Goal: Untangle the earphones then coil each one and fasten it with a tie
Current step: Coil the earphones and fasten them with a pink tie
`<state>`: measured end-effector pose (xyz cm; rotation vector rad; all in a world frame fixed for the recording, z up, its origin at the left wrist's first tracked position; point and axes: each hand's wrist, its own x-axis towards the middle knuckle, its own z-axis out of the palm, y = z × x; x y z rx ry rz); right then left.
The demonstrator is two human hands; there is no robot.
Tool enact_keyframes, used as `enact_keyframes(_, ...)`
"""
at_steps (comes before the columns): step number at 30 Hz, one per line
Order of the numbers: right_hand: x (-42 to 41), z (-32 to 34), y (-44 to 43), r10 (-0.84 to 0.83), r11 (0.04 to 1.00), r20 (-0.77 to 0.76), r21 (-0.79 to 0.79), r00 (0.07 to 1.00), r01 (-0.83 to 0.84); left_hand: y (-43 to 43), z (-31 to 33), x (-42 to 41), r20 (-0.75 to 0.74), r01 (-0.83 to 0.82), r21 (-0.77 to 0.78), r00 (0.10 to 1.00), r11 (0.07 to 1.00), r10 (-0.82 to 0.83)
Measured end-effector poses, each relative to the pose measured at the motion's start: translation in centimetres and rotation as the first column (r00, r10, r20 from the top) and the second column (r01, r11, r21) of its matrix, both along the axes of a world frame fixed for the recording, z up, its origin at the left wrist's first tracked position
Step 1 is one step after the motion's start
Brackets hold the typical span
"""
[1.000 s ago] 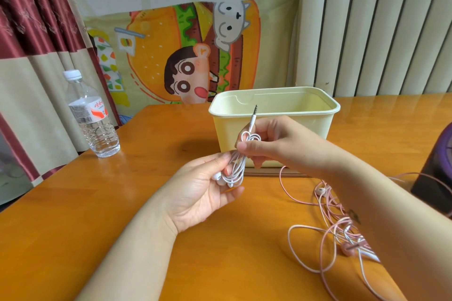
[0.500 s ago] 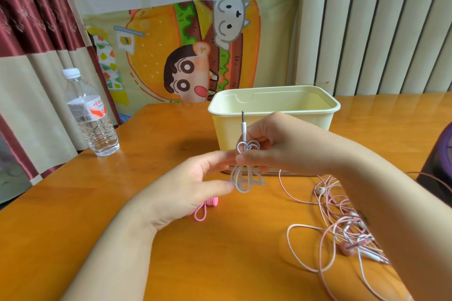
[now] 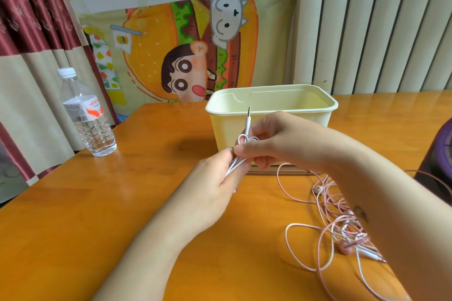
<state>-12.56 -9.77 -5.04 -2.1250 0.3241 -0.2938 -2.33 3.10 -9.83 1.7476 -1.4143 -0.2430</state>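
The white earphones [image 3: 236, 163] are off the worktop [image 3: 102, 215], held in the air between your two hands, in front of the near wall of the cream bin [image 3: 333, 106]. Your left hand [image 3: 215, 184] has its fingers curled round the lower part of the gathered strands, so most of the bundle is hidden in your grip. Your right hand [image 3: 278, 145] pinches the top of the bundle between thumb and forefinger, where a few small loops stick out. The plug [image 3: 248, 118] stands upright above those loops, its metal tip pointing up across the rim of the bin.

The pink earphones [image 3: 335, 212] lie in a loose tangle on the worktop under and beside your right forearm, with a few white strands and earbuds mixed in. Wide loops spread toward the near edge.

A water bottle [image 3: 88, 117] with a white cap stands upright near the far left edge of the worktop, well apart from your hands. A cartoon cloth [image 3: 186, 56] hangs behind the bin, and a red and beige curtain [image 3: 29, 32] hangs at the left. A dark purple object [image 3: 440, 154] shows at the right edge; you cannot tell what it is.
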Motion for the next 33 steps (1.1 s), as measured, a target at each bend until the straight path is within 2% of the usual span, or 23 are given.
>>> enact_keyframes(3, 0.5, -1.3, -0.5, 0.131, 0.970, -0.011, 0.208, 0.991, -0.126, 0.5, 0.2, 0.9, -0.053, 0.077, 0.090, 0.996, 0.993, -0.072)
enact_keyframes(5, 0.8, -1.8, -0.6, 0.227, 0.910, 0.039, 0.346, 0.973, -0.227, 0.7, 0.3, 1.5, -0.219, 0.167, 0.098, 0.965, 0.981, -0.142)
enact_keyframes(7, 0.8, -2.1, -0.7, 0.311, 0.848, 0.101, 0.420, 0.945, -0.324, 1.0, 0.5, 1.6, -0.375, 0.223, 0.090, 0.910, 0.971, -0.175)
enact_keyframes(11, 0.9, -2.5, -0.9, 0.363, 0.790, 0.164, 0.468, 0.917, -0.396, 1.5, 0.9, 1.6, -0.490, 0.307, 0.078, 0.840, 0.948, -0.232)
enact_keyframes(17, 0.7, -2.3, -1.1, 0.335, 0.792, 0.225, 0.459, 0.915, -0.403, 1.1, 1.0, 1.6, -0.798, 0.438, 0.008, 0.545, 0.899, -0.258)
enact_keyframes(19, 0.4, -2.0, -1.3, 0.325, 0.802, 0.223, 0.450, 0.919, -0.393, 0.5, 1.1, 1.5, -0.840, 0.460, 0.010, 0.486, 0.888, -0.242)
enact_keyframes(20, 0.4, -1.9, -1.4, 0.317, 0.810, 0.220, 0.442, 0.923, -0.384, 0.3, 1.0, 1.5, -0.840, 0.456, 0.010, 0.486, 0.890, -0.240)
enact_keyframes(22, 0.3, -1.8, -1.6, 0.302, 0.825, 0.210, 0.432, 0.930, -0.365, 0.1, 0.8, 1.7, -0.805, 0.444, 0.004, 0.534, 0.896, -0.260)
enact_keyframes(24, 0.3, -1.9, -1.5, 0.295, 0.839, 0.196, 0.414, 0.935, -0.351, 0.1, 0.6, 2.2, -0.726, 0.435, 0.022, 0.626, 0.900, -0.285)
enact_keyframes(27, 0.7, -2.1, -1.1, 0.261, 0.905, 0.131, 0.312, 0.956, -0.290, 0.6, 0.5, 3.3, -0.525, 0.365, 0.151, 0.817, 0.919, -0.239)
enact_keyframes(30, 1.3, -2.5, -0.4, 0.218, 0.955, 0.074, 0.187, 0.973, -0.229, 1.2, 0.7, 3.4, -0.314, 0.269, 0.206, 0.929, 0.941, -0.197)
enact_keyframes(31, 1.5, -2.6, -0.1, 0.196, 0.965, 0.076, 0.162, 0.978, -0.206, 1.3, 0.6, 3.4, -0.129, 0.189, 0.238, 0.978, 0.953, -0.162)
enact_keyframes(32, 1.7, -2.7, 0.2, 0.163, 0.974, 0.086, 0.145, 0.983, -0.175, 1.4, 0.6, 3.4, 0.143, 0.060, 0.266, 0.985, 0.962, -0.101)
enact_keyframes(33, 1.9, -2.8, 0.3, 0.126, 0.981, 0.102, 0.136, 0.987, -0.139, 1.5, 0.6, 3.3, 0.406, -0.067, 0.251, 0.913, 0.966, -0.043)
